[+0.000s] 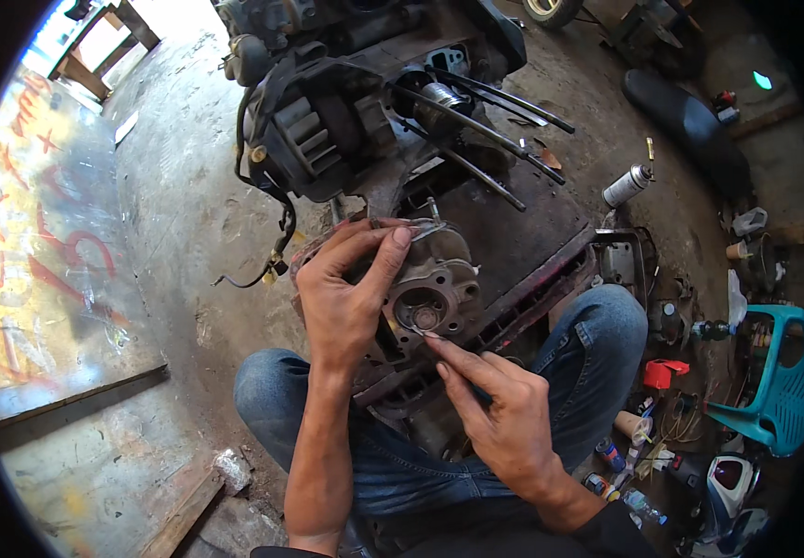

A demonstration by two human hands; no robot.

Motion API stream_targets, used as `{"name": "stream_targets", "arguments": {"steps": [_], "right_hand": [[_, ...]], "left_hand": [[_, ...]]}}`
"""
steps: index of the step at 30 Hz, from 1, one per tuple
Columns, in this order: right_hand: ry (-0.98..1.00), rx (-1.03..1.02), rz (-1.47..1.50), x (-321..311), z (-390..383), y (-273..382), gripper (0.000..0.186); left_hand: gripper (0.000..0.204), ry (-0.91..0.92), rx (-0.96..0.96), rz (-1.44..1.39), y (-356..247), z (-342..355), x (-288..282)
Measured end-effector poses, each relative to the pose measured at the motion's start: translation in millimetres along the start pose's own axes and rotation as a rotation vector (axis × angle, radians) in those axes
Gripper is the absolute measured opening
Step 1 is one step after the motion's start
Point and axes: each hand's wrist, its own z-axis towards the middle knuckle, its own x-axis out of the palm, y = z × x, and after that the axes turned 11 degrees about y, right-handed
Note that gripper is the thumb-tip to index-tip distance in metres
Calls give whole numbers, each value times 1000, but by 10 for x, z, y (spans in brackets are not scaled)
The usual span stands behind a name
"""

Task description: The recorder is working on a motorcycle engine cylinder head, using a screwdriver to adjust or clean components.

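Observation:
A greasy metal cylinder head (458, 296) rests on a worn dark crate (532, 219) between my knees, its round combustion chamber facing me. My left hand (351, 284) is closed on its upper left side, the thumb pressing near the top edge and the other fingers partly hidden behind. In a pinch, my right hand (504, 405) holds a thin metal strip (420, 331), whose tip touches the lower rim of the chamber. Most of the strip is covered by my fingers, so its exact kind is unclear.
Beyond the crate stands an engine (328, 121) with long studs (495, 135) pointing toward me. A spray can (627, 186) is at right. Farther right lie a teal plastic chair (779, 381), a red object (665, 374), bottles and scraps. A painted metal sheet (58, 251) lies left.

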Motion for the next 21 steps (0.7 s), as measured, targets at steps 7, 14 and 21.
{"name": "stream_targets", "arguments": {"steps": [7,14,21], "right_hand": [[39,62,-30,-41,37,74,41],[-46,-49,55,77,71,-42,40],[-23,-8,32,34,83,-28,40]], "left_hand": [[17,3,10,11,-29,34,-18],[18,-3,4,-3,-24,19,-2],[19,-1,-14,11,-49,39,-32]]}}
